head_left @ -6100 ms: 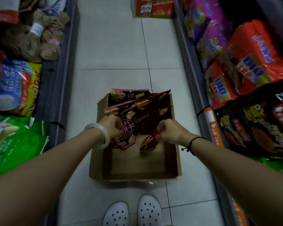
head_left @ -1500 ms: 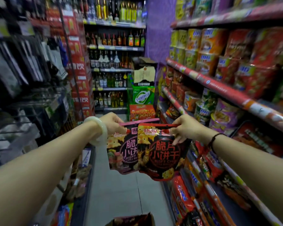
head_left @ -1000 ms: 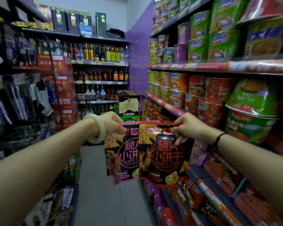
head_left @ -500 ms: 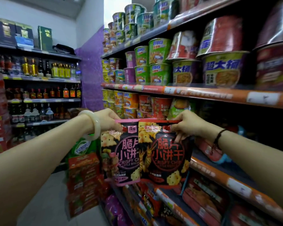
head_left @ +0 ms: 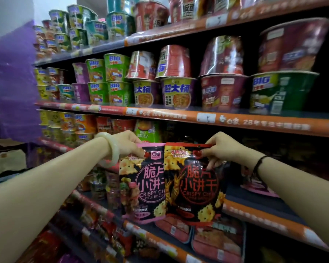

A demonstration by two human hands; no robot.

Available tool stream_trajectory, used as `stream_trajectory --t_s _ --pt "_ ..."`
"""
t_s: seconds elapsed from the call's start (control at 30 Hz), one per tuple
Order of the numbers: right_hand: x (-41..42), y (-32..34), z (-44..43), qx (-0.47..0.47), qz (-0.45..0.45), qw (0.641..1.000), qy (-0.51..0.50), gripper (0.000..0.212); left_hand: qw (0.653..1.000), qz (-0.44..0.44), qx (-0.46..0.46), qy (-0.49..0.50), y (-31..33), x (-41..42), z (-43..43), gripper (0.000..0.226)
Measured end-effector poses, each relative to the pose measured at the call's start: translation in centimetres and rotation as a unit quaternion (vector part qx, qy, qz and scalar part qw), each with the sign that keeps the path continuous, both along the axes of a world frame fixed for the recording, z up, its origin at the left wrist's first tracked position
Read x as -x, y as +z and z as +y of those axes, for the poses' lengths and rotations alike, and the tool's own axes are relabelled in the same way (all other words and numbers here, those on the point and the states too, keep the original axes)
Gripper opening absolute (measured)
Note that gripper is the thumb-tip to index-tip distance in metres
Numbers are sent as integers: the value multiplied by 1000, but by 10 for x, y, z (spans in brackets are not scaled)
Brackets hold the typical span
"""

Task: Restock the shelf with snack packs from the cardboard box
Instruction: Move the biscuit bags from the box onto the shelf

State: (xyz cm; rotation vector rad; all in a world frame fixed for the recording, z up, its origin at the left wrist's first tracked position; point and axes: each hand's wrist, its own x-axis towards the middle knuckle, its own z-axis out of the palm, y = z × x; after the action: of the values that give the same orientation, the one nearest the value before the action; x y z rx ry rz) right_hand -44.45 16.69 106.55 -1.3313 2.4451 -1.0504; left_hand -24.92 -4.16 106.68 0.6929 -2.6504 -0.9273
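My left hand [head_left: 126, 144] pinches the top edge of a black snack pack with pink trim [head_left: 142, 185]. My right hand [head_left: 221, 148] pinches the top of a black snack pack with red trim [head_left: 194, 185], which overlaps the pink one's right side. Both packs hang upright in front of the shelf unit, level with a dark shelf [head_left: 258, 207] that has an orange price strip. The cardboard box is out of view.
Stacked instant noodle cups [head_left: 177, 92] fill the two upper shelves. Flat red packets [head_left: 217, 238] lie on the shelf below the packs, and a pink pack [head_left: 258, 188] lies at the right of the dark shelf. A purple wall [head_left: 15, 82] stands at the left.
My view has swung right from the aisle to face the noodle shelves. Both hands keep hold of the two packs and carry them closer to the shelf.
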Motion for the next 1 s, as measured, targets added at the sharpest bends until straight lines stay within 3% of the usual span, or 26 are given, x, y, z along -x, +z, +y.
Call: stream_trajectory --t_s 0.2,0.57,1.0 --pt "11 5 72 -8 11 997 -81 18 996 11 -2 -83 -1 47 42 9" --pt "38 17 192 -17 21 981 -192 25 979 35 -25 -197 15 131 135 8" --pt "84 29 280 18 63 961 -270 17 976 68 -1 -206 37 199 212 11"
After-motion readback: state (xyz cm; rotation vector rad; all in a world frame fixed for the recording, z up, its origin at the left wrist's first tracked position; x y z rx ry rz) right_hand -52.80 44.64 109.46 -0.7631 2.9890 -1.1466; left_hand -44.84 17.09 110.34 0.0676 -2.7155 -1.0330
